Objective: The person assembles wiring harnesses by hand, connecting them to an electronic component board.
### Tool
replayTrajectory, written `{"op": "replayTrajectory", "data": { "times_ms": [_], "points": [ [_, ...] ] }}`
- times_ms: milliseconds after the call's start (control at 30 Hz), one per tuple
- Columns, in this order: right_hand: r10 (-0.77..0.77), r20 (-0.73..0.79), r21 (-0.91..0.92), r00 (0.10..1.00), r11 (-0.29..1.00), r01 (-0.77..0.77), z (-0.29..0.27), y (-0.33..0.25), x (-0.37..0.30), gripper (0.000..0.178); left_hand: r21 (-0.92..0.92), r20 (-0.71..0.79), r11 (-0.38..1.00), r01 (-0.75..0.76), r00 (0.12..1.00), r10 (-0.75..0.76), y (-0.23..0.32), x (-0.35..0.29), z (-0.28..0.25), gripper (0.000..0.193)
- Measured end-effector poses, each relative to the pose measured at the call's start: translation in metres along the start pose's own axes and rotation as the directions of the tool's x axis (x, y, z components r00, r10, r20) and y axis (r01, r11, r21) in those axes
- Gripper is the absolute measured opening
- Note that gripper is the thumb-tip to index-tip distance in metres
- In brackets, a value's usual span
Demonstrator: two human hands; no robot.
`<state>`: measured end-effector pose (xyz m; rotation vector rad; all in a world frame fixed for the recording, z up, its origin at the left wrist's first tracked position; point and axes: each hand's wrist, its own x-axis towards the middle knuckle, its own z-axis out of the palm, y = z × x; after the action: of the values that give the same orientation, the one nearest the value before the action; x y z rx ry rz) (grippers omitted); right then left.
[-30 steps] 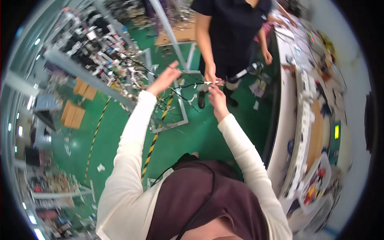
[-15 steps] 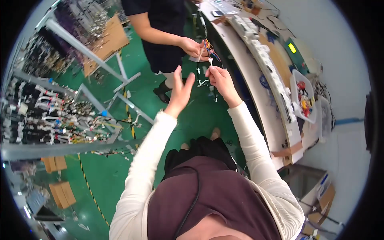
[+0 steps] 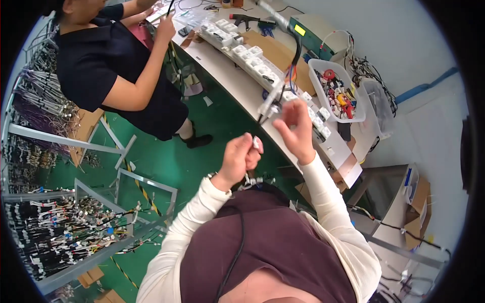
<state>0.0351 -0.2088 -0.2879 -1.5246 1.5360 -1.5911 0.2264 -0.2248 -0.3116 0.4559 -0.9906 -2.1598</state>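
My left hand [image 3: 241, 157] is closed around a small white connector [image 3: 256, 143], which pokes out past the thumb. Below that hand, cable ends with white plugs [image 3: 252, 181] hang in front of my dark clothes. My right hand [image 3: 296, 130] is raised near the table edge, thumb and curved fingers apart. Just beyond its fingertips is a blurred wire harness [image 3: 292, 70], with a black sleeve, orange and blue wires and whitish ends. Whether the fingers touch it, I cannot tell.
A long table [image 3: 222, 68] carries a row of white sockets [image 3: 255, 63], a clear bin [image 3: 337, 91] of coloured parts and a green device [image 3: 308, 38] with a lit display. A co-worker [image 3: 116, 76] stands at far left. Metal racks [image 3: 76, 222] full of cables stand left.
My view has turned toward the table. My left hand, open before, is now closed on a connector; my right hand has let go of its white piece. The co-worker's hand has moved away from mine.
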Motion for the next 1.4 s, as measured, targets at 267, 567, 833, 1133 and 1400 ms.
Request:
{"op": "replayTrajectory", "data": {
  "times_ms": [267,567,833,1133,1400],
  "points": [
    [0.183,0.447,0.186,0.875,0.938,-0.291,-0.055,0.050,0.109,0.069,0.129,-0.028,0.989,-0.069,0.997,0.073,0.042,0.086,0.012,0.048],
    [0.150,0.664,0.302,0.733,0.842,-0.446,0.005,0.068,0.180,0.022,0.061,-0.131,0.997,0.037,0.991,-0.029,0.067,0.161,-0.034,0.047],
    [0.398,0.612,0.329,0.684,0.658,-0.678,0.038,0.121,0.231,0.016,-0.021,-0.226,0.996,0.087,0.970,-0.090,0.112,0.226,-0.117,0.046],
    [0.603,0.559,0.280,0.568,0.507,-0.815,0.073,0.161,0.246,0.022,-0.054,-0.091,0.950,0.307,0.946,-0.311,0.112,0.276,-0.163,0.044],
    [0.522,0.592,0.388,0.614,0.484,-0.785,0.078,0.155,0.255,0.019,-0.098,-0.146,0.926,0.366,0.915,-0.377,0.106,0.297,-0.194,0.044]
  ]
}}
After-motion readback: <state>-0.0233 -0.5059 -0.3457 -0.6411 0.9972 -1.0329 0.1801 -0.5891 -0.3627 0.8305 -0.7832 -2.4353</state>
